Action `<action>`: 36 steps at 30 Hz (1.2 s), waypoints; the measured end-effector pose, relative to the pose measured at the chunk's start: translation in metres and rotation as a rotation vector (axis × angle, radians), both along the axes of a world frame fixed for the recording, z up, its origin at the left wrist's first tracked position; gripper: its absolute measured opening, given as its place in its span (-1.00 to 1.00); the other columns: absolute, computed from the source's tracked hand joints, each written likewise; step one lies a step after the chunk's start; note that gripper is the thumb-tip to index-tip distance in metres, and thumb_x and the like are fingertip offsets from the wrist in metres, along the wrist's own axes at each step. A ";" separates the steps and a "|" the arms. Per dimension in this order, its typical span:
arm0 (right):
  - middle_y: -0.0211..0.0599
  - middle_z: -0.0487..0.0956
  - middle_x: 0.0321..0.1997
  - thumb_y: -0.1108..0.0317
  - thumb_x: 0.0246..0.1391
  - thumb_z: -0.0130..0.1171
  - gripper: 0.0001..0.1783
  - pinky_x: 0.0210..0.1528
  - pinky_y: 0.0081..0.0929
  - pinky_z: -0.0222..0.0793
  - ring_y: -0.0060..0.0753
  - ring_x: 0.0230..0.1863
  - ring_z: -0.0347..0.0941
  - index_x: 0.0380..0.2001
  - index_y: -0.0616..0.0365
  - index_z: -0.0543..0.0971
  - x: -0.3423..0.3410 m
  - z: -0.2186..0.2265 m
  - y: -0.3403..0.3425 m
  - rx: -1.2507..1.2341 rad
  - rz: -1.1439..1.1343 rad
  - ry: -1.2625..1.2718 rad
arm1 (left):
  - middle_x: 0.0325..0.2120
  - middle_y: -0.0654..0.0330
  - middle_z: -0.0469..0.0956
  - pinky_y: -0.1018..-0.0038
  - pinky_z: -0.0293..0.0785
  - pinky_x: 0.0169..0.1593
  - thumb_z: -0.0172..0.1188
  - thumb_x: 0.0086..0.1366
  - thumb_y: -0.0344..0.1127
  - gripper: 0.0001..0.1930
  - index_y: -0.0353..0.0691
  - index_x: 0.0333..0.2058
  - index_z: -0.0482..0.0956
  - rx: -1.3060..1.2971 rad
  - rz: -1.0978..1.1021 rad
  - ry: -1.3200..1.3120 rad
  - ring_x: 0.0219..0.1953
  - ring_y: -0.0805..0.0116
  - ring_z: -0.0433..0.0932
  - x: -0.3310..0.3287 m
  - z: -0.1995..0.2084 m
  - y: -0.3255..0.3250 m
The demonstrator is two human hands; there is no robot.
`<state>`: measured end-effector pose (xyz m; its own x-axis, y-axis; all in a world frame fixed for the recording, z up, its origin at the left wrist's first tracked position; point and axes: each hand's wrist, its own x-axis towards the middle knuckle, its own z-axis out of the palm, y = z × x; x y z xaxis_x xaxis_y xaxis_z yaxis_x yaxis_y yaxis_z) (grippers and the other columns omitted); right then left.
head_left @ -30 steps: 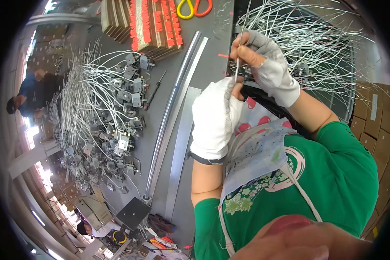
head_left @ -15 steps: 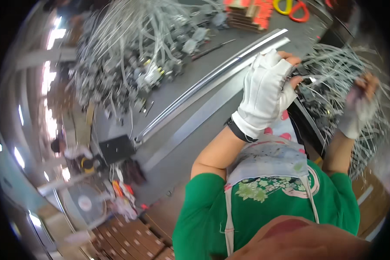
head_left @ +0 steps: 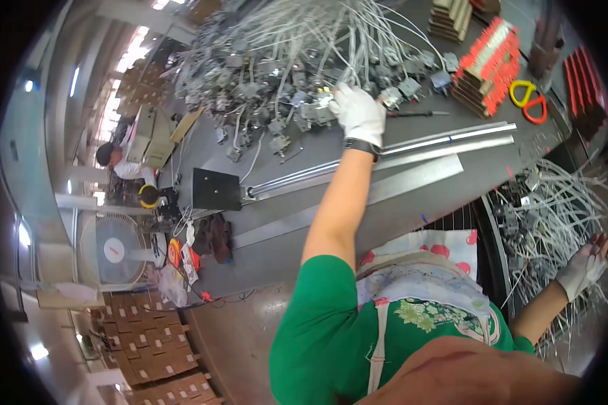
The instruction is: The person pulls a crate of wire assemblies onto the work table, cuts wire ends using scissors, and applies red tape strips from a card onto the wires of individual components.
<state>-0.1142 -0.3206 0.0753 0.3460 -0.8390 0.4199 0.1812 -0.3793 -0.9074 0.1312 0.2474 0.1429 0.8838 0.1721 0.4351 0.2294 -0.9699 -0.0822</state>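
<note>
My left hand (head_left: 360, 115), in a white glove with bare fingertips, reaches over the table to the near edge of a large pile of small metal boxes with clear wires (head_left: 297, 81). Its fingers are curled down among the parts, and what they grip is hidden. At the far right my right hand (head_left: 586, 266), gloved the same way, hangs above a second pile of wired metal parts (head_left: 554, 216). Its fingers are apart, with nothing visible in them. A thin dark-handled tool (head_left: 419, 113) lies just right of my left hand.
Long metal rails (head_left: 446, 140) and a flat metal strip (head_left: 412, 179) cross the grey table (head_left: 263, 270) under my left forearm. A black plate (head_left: 216, 190) stands at their left end. Yellow and red scissors (head_left: 535, 108) lie by stacked red-edged blocks (head_left: 486, 67). Another person (head_left: 118, 165) is farther left.
My left hand has gone from near the right-hand pile across to the large far pile. My right hand has shifted lower over the right-hand pile. The whole view has shifted too.
</note>
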 end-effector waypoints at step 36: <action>-0.46 0.46 -0.30 0.21 0.17 0.17 -0.57 -0.38 -0.69 0.29 -0.67 -0.45 0.33 0.04 0.16 0.41 0.054 0.102 0.376 0.576 1.488 0.646 | -0.21 0.27 0.39 0.51 0.41 -0.09 0.53 -0.17 -0.38 0.00 -0.24 0.29 0.19 -2.149 -0.863 0.662 -0.19 0.44 0.46 -0.238 0.043 0.016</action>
<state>-0.0605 0.0553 0.1772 0.8840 0.3531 -0.3063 -0.3731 0.1382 -0.9174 -0.1065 0.2632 0.1857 0.8598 -0.5098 -0.0283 0.2688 0.4048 0.8740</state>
